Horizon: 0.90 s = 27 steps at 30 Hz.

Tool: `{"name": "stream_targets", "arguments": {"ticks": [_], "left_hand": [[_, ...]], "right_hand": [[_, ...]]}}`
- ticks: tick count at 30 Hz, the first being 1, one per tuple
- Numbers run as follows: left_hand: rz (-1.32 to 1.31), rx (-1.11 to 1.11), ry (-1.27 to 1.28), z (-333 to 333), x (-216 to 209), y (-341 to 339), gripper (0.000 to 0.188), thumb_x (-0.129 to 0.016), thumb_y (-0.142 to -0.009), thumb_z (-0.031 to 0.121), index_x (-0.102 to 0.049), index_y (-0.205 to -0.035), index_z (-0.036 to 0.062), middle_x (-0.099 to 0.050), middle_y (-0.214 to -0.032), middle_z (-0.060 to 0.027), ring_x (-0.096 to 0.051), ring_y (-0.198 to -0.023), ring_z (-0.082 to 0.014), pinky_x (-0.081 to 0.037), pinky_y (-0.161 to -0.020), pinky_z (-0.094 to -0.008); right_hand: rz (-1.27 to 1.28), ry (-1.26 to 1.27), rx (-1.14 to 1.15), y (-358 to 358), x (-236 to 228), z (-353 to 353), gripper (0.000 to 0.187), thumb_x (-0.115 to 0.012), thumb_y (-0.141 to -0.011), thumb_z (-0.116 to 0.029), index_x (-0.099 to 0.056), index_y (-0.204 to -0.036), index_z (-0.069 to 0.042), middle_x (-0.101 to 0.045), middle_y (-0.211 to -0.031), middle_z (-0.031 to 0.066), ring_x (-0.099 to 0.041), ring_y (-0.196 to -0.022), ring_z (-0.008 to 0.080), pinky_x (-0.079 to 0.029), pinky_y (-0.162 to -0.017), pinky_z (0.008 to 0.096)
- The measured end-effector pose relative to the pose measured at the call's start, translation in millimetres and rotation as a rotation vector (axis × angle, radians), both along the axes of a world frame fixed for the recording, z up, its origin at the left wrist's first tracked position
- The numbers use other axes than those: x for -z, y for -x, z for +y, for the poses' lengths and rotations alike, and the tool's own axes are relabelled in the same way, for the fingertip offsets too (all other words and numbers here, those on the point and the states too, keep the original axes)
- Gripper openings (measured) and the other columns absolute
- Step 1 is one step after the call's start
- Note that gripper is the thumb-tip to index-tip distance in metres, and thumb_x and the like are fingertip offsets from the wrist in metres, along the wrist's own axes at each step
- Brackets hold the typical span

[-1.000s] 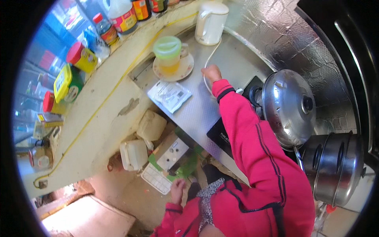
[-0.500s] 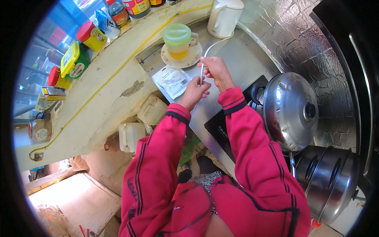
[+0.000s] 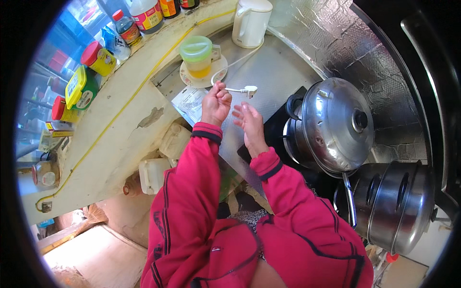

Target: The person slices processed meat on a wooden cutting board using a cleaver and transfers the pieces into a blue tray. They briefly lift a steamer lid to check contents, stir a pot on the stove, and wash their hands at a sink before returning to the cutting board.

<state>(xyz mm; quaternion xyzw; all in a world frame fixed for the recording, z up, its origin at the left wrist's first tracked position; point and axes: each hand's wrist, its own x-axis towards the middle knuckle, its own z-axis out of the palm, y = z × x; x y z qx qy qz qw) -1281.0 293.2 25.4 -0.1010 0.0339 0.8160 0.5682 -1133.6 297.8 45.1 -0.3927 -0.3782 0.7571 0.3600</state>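
Note:
Between the fingers of my left hand (image 3: 217, 104) runs a white power cord (image 3: 232, 90), pinched a short way behind its plug (image 3: 249, 91). The plug sticks out to the right, in the air over the metal worktop. My right hand (image 3: 249, 122) is just below the plug, fingers apart, holding nothing. From my left hand the cord loops back to a white electric kettle (image 3: 250, 24) at the far end of the worktop. A flat white packet (image 3: 190, 102) lies behind my left hand, partly hidden by it.
A green-lidded jug (image 3: 196, 55) with yellow liquid stands on a plate (image 3: 219, 72). To the right are a lidded steel pan (image 3: 338, 125) with a long handle and a steel pot (image 3: 398, 206). Bottles and jars line the ledge at left, beside a yellow cable (image 3: 129, 108).
My right hand has let go of the cord and moved down, its fingers opening. My left hand has shifted left, still on the cord, and the plug now shows.

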Motion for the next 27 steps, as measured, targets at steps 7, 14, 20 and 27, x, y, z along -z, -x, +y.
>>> {"name": "stream_targets", "arguments": {"ticks": [7, 14, 20, 27], "left_hand": [[-0.046, 0.087, 0.097, -2.6, 8.1, -10.0, 0.013, -0.05, -0.099, 0.007, -0.05, -0.11, -0.0002, -0.057, -0.087, -0.0042, -0.051, -0.06, -0.0086, -0.047, -0.052, -0.021], [0.067, 0.211, 0.231, -2.7, -25.1, -26.9, 0.015, -0.054, -0.101, 0.016, -0.056, -0.106, 0.0015, -0.054, -0.074, -0.0007, -0.051, -0.055, -0.0094, -0.046, -0.05, -0.0204], [1.406, -0.118, 0.734, -18.6, -35.2, -25.4, 0.03, -0.064, -0.093, 0.018, -0.06, -0.12, 0.0052, -0.066, -0.105, -0.0075, -0.062, -0.075, -0.0146, -0.051, -0.063, -0.0255], [1.135, -0.205, 0.198, -13.1, -88.8, -44.1, 0.031, -0.061, -0.096, 0.012, -0.06, -0.124, -0.0015, -0.067, -0.111, -0.0054, -0.062, -0.096, -0.0118, -0.05, -0.085, -0.0276]], "right_hand": [[0.215, -0.216, -0.032, 10.6, -27.0, 15.8, 0.037, -0.056, -0.103, -0.028, -0.057, -0.135, -0.009, -0.063, -0.128, 0.0023, -0.059, -0.102, 0.0113, -0.047, -0.078, 0.0238], [-0.044, -0.509, -0.16, 12.6, -66.1, 43.9, 0.031, -0.063, -0.098, -0.029, -0.067, -0.117, -0.005, -0.07, -0.107, 0.0028, -0.06, -0.09, 0.007, -0.047, -0.071, 0.0225], [-0.403, -1.013, -0.219, 12.4, -95.7, 56.6, 0.025, -0.067, -0.093, -0.026, -0.069, -0.106, -0.005, -0.07, -0.097, 0.0095, -0.064, -0.09, 0.0244, -0.05, -0.078, 0.0354], [-0.8, -1.666, -0.021, 26.7, -143.6, 33.4, 0.032, -0.073, -0.084, -0.024, -0.067, -0.108, -0.003, -0.063, -0.111, 0.0143, -0.062, -0.094, 0.0351, -0.052, -0.082, 0.0408]]}}
